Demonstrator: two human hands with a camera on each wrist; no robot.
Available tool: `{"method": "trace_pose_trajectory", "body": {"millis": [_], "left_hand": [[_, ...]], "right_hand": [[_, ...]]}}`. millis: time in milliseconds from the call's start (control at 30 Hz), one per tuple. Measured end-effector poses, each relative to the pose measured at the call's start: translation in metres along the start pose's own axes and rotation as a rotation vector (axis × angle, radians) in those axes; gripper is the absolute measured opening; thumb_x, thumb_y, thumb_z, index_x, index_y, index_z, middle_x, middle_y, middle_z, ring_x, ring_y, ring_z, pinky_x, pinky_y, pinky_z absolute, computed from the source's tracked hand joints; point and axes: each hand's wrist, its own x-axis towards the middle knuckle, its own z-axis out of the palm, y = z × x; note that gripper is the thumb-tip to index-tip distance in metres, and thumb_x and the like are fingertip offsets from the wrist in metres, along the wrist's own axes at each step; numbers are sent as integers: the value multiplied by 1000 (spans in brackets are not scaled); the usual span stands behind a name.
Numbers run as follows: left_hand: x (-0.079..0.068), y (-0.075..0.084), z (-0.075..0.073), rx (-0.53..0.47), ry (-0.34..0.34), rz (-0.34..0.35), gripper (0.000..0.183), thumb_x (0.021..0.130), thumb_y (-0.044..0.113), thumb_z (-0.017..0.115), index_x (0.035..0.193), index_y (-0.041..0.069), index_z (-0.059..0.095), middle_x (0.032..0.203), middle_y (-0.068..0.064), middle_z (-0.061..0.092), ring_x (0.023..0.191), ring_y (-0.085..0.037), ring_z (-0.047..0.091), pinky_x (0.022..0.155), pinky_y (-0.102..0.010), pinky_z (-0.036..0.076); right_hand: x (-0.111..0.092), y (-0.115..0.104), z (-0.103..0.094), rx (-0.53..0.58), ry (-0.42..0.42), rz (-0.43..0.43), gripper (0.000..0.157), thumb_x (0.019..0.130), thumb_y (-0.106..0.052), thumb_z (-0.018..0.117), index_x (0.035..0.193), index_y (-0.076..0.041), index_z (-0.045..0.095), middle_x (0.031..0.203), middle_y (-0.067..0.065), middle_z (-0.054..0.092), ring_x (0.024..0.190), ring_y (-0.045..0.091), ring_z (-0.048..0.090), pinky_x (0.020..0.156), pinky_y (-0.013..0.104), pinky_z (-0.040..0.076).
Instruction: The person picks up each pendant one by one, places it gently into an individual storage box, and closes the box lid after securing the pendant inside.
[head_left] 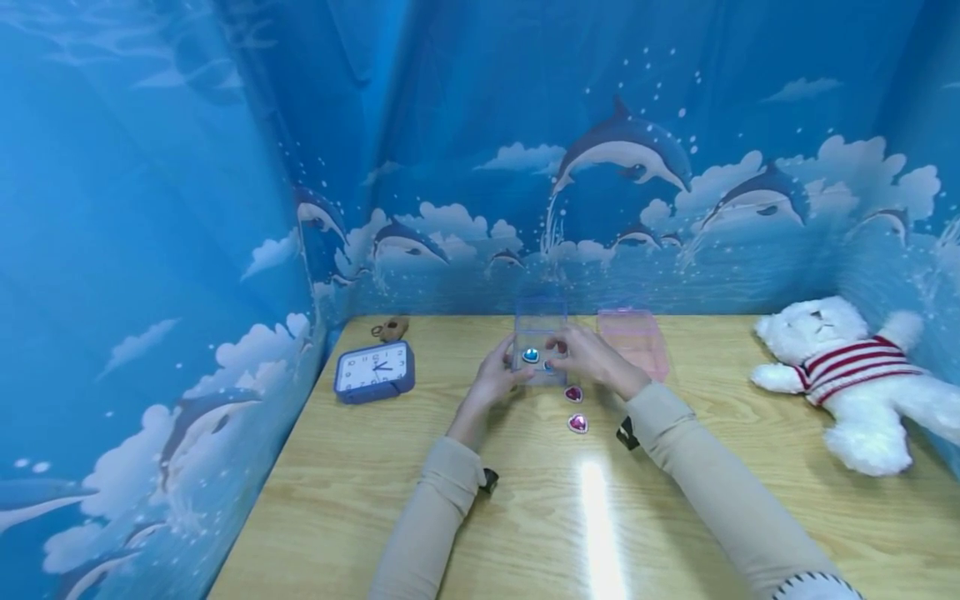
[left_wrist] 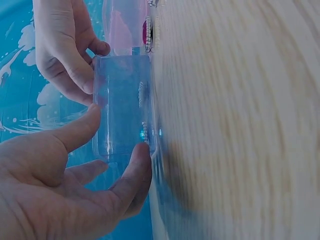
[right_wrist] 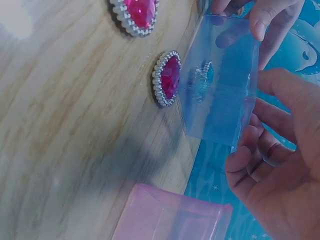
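A clear blue plastic box (head_left: 540, 317) with its lid raised stands near the table's back edge. Two blue gems (head_left: 530, 355) with silvery beaded rims are inside it, low against its floor. My left hand (head_left: 495, 375) holds the box at its left side, thumb at the upper rim and fingers (left_wrist: 137, 167) low on the wall. At the right rim is my right hand (head_left: 588, 354), its fingers bent over the box opening and no gem visible between them. Two pink gems (head_left: 577, 423) with beaded rims lie on the table just in front.
Right of the blue box stands a similar pink box (head_left: 637, 343). A blue alarm clock (head_left: 375, 372) and a small brown item (head_left: 393, 329) are at the left. A white teddy bear (head_left: 847, 375) in a striped sweater lies at the right. A dolphin-print curtain (head_left: 465, 167) encloses the table.
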Motion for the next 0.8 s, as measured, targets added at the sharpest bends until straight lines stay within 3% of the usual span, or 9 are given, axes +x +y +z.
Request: {"method": "trace_pose_trajectory", "body": {"millis": [267, 400, 500, 600, 700, 800], "left_hand": [[0, 1, 1, -3, -2, 7, 84, 96, 10, 76, 167, 19, 32, 122, -23, 64, 87, -20, 62, 74, -29, 60], [0, 1, 0, 35, -5, 11, 84, 96, 12, 76, 167, 17, 31, 121, -22, 64, 88, -22, 63, 75, -31, 59], [-1, 3, -1, 62, -18, 13, 84, 96, 15, 77, 166, 14, 31, 127, -23, 63, 101, -30, 65, 87, -42, 60], [0, 5, -4, 82, -3, 27, 80, 99, 23, 74, 165, 10, 31, 142, -26, 58, 125, -40, 62, 107, -54, 56], [2, 9, -7, 57, 39, 41, 74, 105, 34, 64, 164, 6, 31, 158, -26, 47, 144, -46, 50, 120, -60, 45], [4, 14, -10, 21, 80, 64, 68, 111, 41, 48, 163, 2, 31, 164, -27, 41, 151, -47, 42, 127, -60, 38]], "right_hand": [[-7, -3, -3, 138, 60, 49, 34, 100, -18, 69, 129, 0, 69, 107, 13, 67, 95, 24, 63, 81, 39, 59], [-9, -7, -5, 214, 116, 76, 40, 103, -16, 64, 139, 1, 62, 115, 18, 63, 98, 28, 62, 85, 43, 59], [-9, -8, -4, 281, 163, 105, 48, 104, -17, 62, 148, 1, 52, 130, 25, 56, 111, 37, 62, 94, 51, 60], [-10, -9, -3, 343, 192, 157, 58, 107, -25, 59, 157, -2, 40, 149, 29, 46, 130, 46, 56, 105, 59, 56], [-11, -11, -2, 398, 204, 209, 69, 109, -37, 55, 164, -5, 28, 165, 28, 34, 145, 50, 45, 116, 65, 47], [-10, -13, -1, 448, 204, 235, 79, 111, -47, 49, 167, -3, 16, 173, 25, 22, 152, 51, 35, 124, 67, 36]]}}
